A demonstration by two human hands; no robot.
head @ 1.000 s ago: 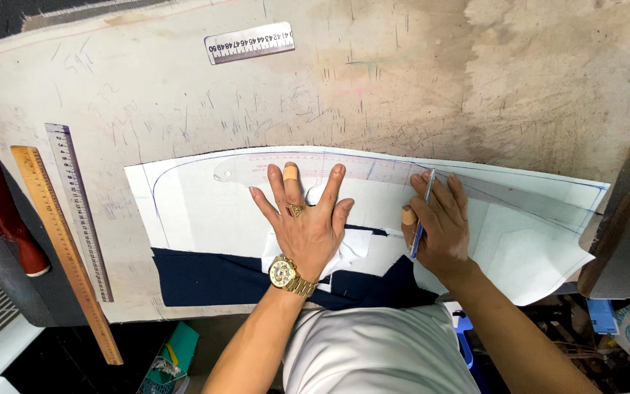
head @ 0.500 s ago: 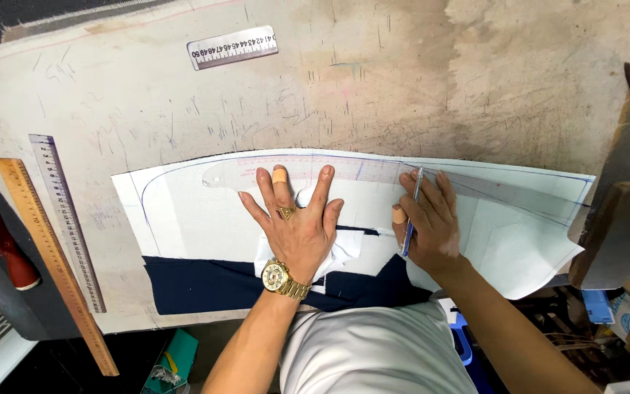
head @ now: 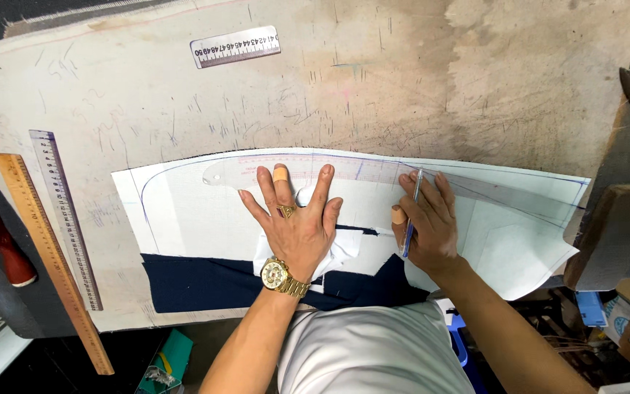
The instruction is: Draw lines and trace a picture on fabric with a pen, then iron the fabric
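Bare tabletop (head: 417,87) beyond pattern paper (head: 184,211); rulers (head: 63,219) leftward.

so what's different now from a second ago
Very little. The right hand with the pen sits slightly further along the curved clear ruler, the tip at its edge. The left hand stays spread flat on the ruler and white paper pattern. The dark cloth and side rulers haven't shifted.

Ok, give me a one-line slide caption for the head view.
Left hand pins a clear curve ruler on a paper pattern while the right hand draws with a pen.
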